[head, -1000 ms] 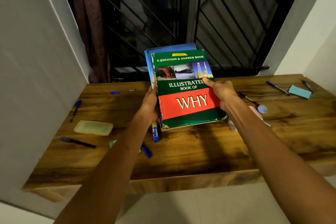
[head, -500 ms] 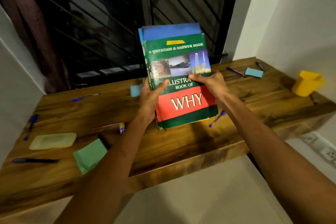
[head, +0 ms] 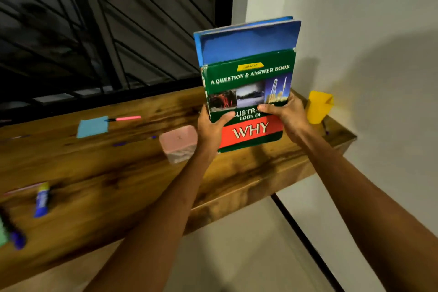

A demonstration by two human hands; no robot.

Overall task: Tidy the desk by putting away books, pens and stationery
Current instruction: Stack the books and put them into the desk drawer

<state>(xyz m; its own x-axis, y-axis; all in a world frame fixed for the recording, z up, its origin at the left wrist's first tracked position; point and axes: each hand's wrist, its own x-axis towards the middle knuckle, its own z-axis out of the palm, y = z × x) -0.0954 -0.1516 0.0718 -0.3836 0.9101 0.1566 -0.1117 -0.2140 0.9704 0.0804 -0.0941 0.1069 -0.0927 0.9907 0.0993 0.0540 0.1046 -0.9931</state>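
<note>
Head view, frame centre-right: left hand (head: 213, 127) and right hand (head: 284, 112) grip the stacked books (head: 248, 83) upright above the desk (head: 118, 168); best kept squared and lowered evenly, clear of the yellow cup (head: 318, 106).

Glossy green book cover (head: 246, 83), varnished wooden desk (head: 132, 173), yellow plastic cup (head: 317, 108)

**Room: wood counter in corner, dark window, white walls**

Wooden counter (head: 132, 173), glossy with dark grain, wall-mounted, runs left to right and ends against white wall (head: 367, 31) on the right. Behind it: window (head: 106, 19) with black metal grille (head: 94, 31), diagonal bars, dark outside. Pale tile floor (head: 248, 256) below, dark skirting line (head: 305, 239) along wall base. Warm artificial light, soft shadows on the right wall.
</note>
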